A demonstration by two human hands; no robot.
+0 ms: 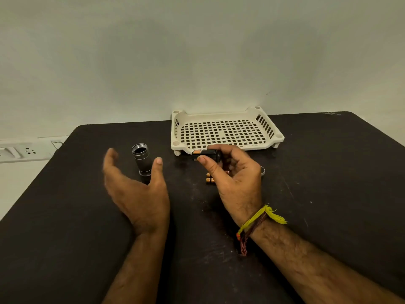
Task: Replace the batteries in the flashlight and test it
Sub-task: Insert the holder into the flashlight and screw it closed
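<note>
Our right hand (232, 178) pinches what looks like the black battery holder (207, 155); it could slip. Our left hand (135, 189) spreads beside the grey metal flashlight body (142, 160) mid-bench.

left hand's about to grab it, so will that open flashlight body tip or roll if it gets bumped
The flashlight body stands upright on a narrow end, so a bump probably tips it. It is round, so it would likely roll afterwards. The left hand hovers open beside it.
</note>
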